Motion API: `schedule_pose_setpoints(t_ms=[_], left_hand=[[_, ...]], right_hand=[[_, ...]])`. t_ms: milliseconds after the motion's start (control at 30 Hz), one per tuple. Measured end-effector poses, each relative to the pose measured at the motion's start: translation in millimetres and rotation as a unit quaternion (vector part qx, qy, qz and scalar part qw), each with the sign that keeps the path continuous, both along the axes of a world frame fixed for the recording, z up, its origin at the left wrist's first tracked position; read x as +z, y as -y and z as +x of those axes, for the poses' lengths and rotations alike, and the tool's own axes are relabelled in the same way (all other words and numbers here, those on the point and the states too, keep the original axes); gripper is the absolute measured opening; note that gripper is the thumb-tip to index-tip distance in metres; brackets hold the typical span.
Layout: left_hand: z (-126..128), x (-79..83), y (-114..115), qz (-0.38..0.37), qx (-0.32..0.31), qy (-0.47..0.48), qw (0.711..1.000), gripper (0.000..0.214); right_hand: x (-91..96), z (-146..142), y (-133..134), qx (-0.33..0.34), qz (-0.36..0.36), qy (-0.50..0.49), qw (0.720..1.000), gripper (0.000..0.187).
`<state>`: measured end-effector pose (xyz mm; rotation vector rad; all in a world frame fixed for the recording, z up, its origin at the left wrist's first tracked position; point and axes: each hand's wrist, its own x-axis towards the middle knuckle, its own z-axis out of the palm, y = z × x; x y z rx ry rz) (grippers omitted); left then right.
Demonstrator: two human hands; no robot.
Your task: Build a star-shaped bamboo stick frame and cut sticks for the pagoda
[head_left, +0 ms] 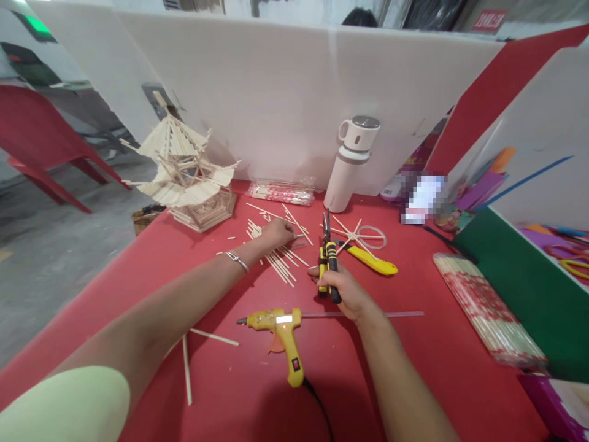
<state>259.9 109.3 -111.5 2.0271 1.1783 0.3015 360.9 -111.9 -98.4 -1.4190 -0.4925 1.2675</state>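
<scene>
My left hand (278, 233) reaches over a loose pile of thin wooden sticks (283, 267), its fingers pinched together. A pale stick end (299, 236) shows at the fingertips. In my right hand (347, 288) is a pair of pliers (329, 261) with yellow and black handles, jaws pointing away from me. Just beyond, sticks joined into a star shape (353, 236) lie beside a clear ring (380, 236) and a yellow utility knife (375, 261). Nearer to me, a yellow glue gun (278, 322) lies on its side, a clear glue stick (405, 314) extending from its back.
A wooden stick pavilion model (184, 166) stands at the back left. Behind the pile are a packet of sticks (280, 191) and a white thermos (350, 166). To the right lie another stick packet (488, 310) and a green box (519, 276). White panels (276, 92) border the red table.
</scene>
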Motion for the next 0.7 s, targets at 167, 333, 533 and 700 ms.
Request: schedule_pose_setpoints(t_ms=[167, 333, 533, 700], left_hand=[[0.2, 1.2, 0.9, -0.001, 0.002, -0.004, 1.000, 0.009], [0.0, 2.9, 1.7, -0.002, 0.002, -0.007, 1.000, 0.009], [-0.1, 4.8, 3.2, -0.006, 0.003, -0.007, 1.000, 0.009], [0.3, 5.7, 4.0, -0.005, 0.006, -0.008, 1.000, 0.010]], right_hand=[[1.5, -0.7, 0.5, -0.001, -0.004, -0.002, 1.000, 0.035], [2.5, -1.7, 0.4, -0.007, -0.002, -0.002, 1.000, 0.036], [5.3, -2.5, 0.0, -0.009, -0.006, -0.001, 1.000, 0.036], [2.4, -1.2, -0.2, -0.006, -0.004, -0.004, 1.000, 0.036]])
